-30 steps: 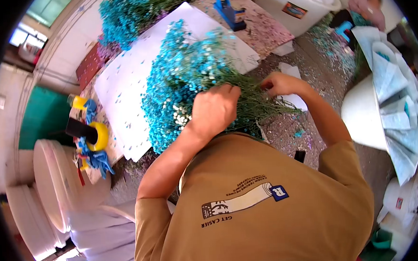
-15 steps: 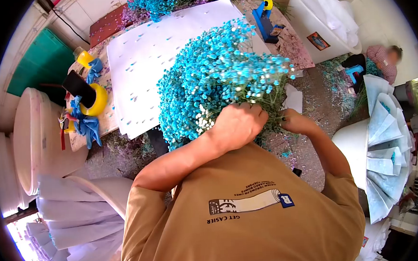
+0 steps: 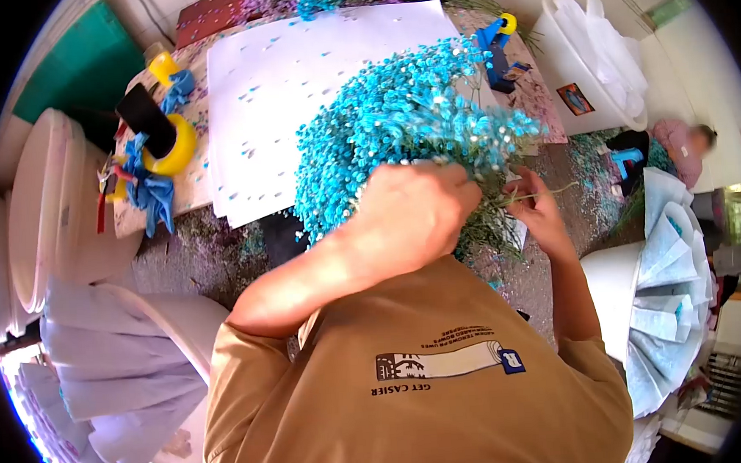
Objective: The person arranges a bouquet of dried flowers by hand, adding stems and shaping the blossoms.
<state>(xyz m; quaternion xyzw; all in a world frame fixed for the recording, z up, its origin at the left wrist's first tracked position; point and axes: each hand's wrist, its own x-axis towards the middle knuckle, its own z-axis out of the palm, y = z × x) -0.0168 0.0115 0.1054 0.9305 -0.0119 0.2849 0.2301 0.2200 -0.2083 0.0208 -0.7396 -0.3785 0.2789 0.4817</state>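
— Where is the blue flower bunch point(image 3: 381, 125) being held?
— It is being gripped in the closed left hand point(image 3: 420, 205), between the brown shirt point(image 3: 424, 419) and the white paper point(image 3: 269, 93) lying on the desk point(image 3: 194, 188).
— And the right hand point(image 3: 542, 211)?
— It is being held half-curled beside the bunch; a thin stem point(image 3: 565, 190) is crossing it, though whether that is being pinched cannot be told through blur.

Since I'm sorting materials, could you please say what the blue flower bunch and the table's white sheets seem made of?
Blue flower bunch: probably plant matter, matte, judging by fine, irregular green stems; artificial can't be excluded. White sheets: likely paper, smooth and matte, given their thin, straight edges.
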